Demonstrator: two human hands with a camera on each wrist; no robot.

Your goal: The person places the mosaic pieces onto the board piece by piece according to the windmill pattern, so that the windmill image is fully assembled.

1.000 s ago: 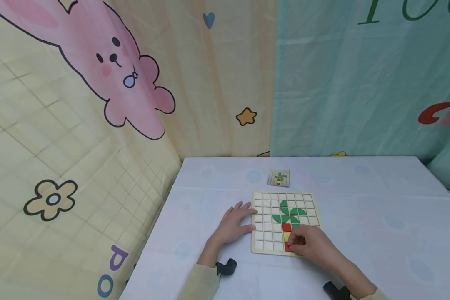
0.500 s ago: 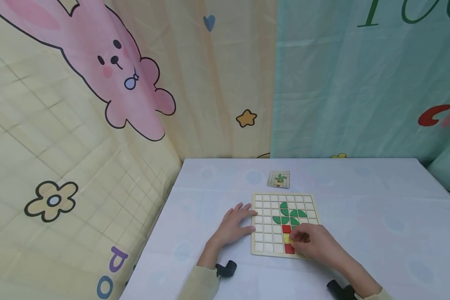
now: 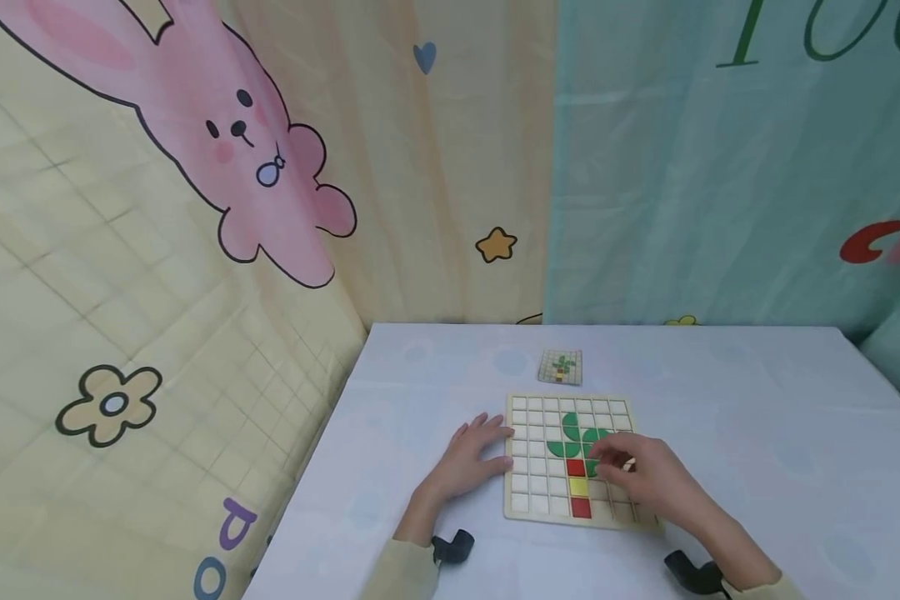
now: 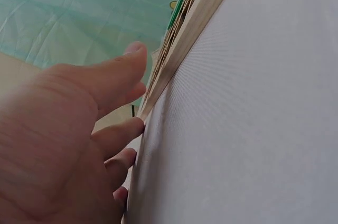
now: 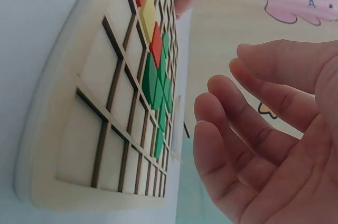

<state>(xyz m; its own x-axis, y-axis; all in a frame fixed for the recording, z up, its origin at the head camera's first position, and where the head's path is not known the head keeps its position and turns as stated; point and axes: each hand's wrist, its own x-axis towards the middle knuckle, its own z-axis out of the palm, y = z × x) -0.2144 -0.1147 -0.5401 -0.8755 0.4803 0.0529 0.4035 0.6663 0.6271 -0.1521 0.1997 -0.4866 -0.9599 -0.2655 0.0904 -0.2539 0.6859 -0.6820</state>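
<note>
A wooden grid board (image 3: 528,473) lies on the table. In one column sit a red tile (image 3: 575,467), a yellow tile (image 3: 578,487) and another red tile (image 3: 581,507). Rounded green pieces (image 3: 571,423) form a pinwheel beyond them, partly hidden by my right hand in the head view. My left hand (image 3: 465,458) rests at the board's left edge, fingers extended and fingertips touching its side. Over the right part of the board hovers my right hand (image 3: 651,477). Its fingers are loosely bent and hold nothing in the right wrist view (image 5: 274,123).
A small pattern card (image 3: 560,367) with a similar green, red and yellow design lies behind the board. The white tablecloth (image 3: 757,433) spreads around both. Printed curtains (image 3: 450,167) hang behind the table and to its left. Each wrist carries a black camera mount (image 3: 453,547).
My right hand has lifted from the lowest red tile and moved away and to the right, uncovering the red and yellow column. The left hand stays put; the head view has tilted slightly up.
</note>
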